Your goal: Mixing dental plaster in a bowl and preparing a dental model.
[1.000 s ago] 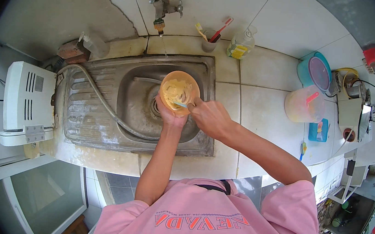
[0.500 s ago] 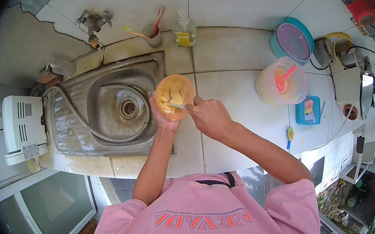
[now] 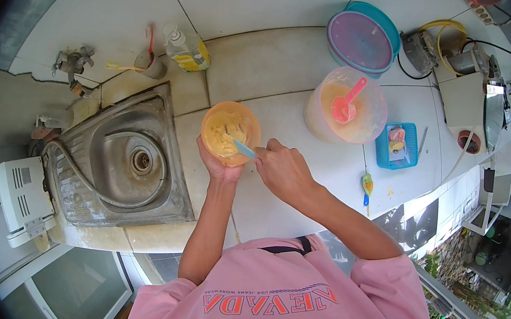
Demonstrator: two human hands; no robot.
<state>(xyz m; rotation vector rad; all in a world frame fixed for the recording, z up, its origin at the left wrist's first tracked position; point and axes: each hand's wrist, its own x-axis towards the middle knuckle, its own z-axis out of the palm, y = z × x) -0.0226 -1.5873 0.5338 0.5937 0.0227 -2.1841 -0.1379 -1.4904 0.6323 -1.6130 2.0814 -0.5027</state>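
Note:
My left hand (image 3: 220,163) cups an orange bowl (image 3: 256,128) from below and from its near side. Inside the bowl is a thick, pale yellow mixture (image 3: 224,132), smeared up the walls. My right hand (image 3: 284,170) is closed around a light blue spatula (image 3: 244,149), whose far end dips into the mixture. That end is partly covered, so its exact shape is hidden. Both hands are held above the white tiled counter, to the right of the sink.
A metal sink (image 3: 179,192) with a hose lies left. Behind stand a cup with toothbrushes (image 3: 151,66) and a soap bottle (image 3: 186,51). To the right are a tub with a pink scoop (image 3: 320,113), a lidded teal container (image 3: 360,42), a blue basket (image 3: 397,145) and a small scoop (image 3: 367,185).
My view has turned, shifting the counter things leftward. The bowl is now farther right of the sink. The spatula sits at a different angle, showing more of its light blue part.

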